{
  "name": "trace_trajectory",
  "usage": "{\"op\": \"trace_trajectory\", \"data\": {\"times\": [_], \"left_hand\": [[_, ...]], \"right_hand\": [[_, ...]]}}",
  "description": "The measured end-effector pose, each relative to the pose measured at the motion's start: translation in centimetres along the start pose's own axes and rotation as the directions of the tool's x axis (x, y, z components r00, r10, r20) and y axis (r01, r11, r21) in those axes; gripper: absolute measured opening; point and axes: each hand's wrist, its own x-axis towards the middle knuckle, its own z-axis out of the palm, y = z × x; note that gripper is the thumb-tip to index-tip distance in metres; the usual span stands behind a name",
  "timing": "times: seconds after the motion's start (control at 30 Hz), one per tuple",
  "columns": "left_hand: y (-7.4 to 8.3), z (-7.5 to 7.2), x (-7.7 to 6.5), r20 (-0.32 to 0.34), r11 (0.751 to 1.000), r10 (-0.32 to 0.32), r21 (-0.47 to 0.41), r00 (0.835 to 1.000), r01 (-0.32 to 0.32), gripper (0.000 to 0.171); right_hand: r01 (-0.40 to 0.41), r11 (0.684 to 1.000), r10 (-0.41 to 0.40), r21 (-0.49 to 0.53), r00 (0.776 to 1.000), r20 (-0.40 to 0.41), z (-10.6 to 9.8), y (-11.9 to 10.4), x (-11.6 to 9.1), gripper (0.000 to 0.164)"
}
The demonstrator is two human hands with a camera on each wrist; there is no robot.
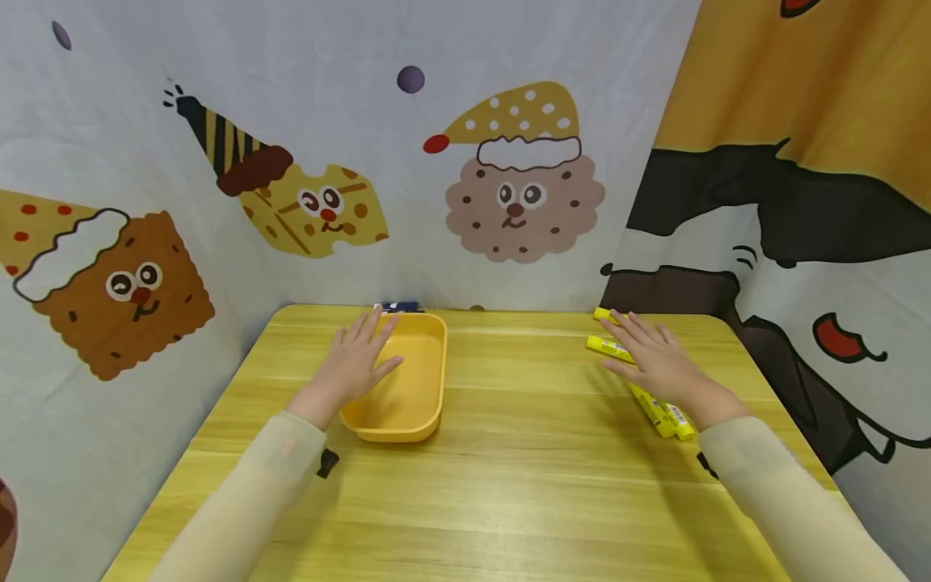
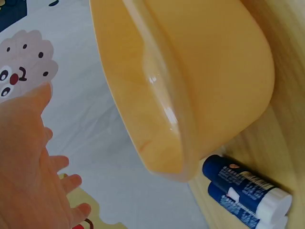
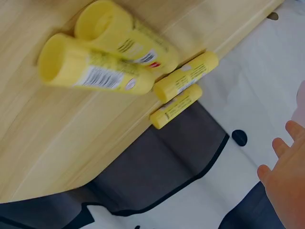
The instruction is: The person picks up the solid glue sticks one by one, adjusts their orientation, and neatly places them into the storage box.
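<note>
My left hand (image 1: 349,370) is over the left side of an orange-yellow plastic basin (image 1: 413,384), its fingers straight and spread. In the left wrist view, that hand (image 2: 31,162) appears beside the basin's rim (image 2: 164,95), holding nothing. Two blue glue sticks with white ends (image 2: 238,188) lie side by side just beyond the basin. On the right, my other hand (image 1: 663,370) hovers with spread fingers above several yellow glue sticks (image 1: 652,411), partly covering them. The right wrist view shows these yellow sticks (image 3: 102,71) lying in two pairs, apart from the hand's fingertips (image 3: 279,145).
A wood-grain table (image 1: 509,485) carries everything. Behind it and along both sides hangs a pale cloth (image 1: 407,162) printed with cartoon biscuits and cheese. The table's back edge runs close to the blue glue sticks and one pair of yellow ones.
</note>
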Motion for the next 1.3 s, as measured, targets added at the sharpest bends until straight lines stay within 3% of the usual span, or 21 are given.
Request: {"op": "trace_trajectory", "data": {"times": [0.2, 0.4, 0.57, 0.7, 0.93, 1.03, 1.17, 1.3], "left_hand": [[-0.5, 0.9, -0.6, -0.028, 0.995, -0.089, -0.036, 0.996, 0.088, 0.073], [-0.6, 1.8, -2.0, -0.068, 0.964, -0.224, -0.16, 0.972, 0.211, 0.073], [-0.6, 2.8, -3.5, -0.071, 0.898, -0.344, -0.316, 0.936, 0.305, 0.071], [-0.7, 3.2, -4.9, -0.046, 0.836, -0.404, -0.422, 0.913, 0.349, 0.071], [-0.9, 3.9, -7.1, 0.022, 0.743, -0.446, -0.548, 0.895, 0.384, 0.068], [-0.8, 4.3, -7.9, 0.037, 0.708, -0.467, -0.583, 0.883, 0.399, 0.064], [-0.6, 4.9, -8.5, 0.011, 0.664, -0.506, -0.633, 0.863, 0.398, 0.055], [-0.7, 5.3, -8.6, -0.012, 0.609, -0.542, -0.694, 0.84, 0.383, 0.047]], "right_hand": [[0.039, 0.998, -0.038, 0.048, 0.999, -0.013, 0.6, -0.9, 1.6, 0.071], [0.098, 0.991, -0.095, 0.086, 0.995, -0.035, 1.5, -2.6, 4.2, 0.072], [0.121, 0.985, -0.119, 0.121, 0.993, -0.022, 2.4, -4.7, 6.7, 0.071], [0.147, 0.978, -0.146, 0.146, 0.989, -0.013, 3.2, -6.6, 8.8, 0.071], [0.14, 0.951, -0.159, 0.275, 0.986, 0.049, 4.6, -10.3, 11.9, 0.076], [0.116, 0.917, -0.154, 0.381, 0.986, 0.071, 5.5, -11.8, 13.2, 0.076], [0.039, 0.846, -0.103, 0.531, 0.99, 0.092, 6.6, -14.0, 14.5, 0.069], [-0.026, 0.797, -0.038, 0.604, 0.995, 0.093, 7.9, -16.1, 15.4, 0.061]]}}
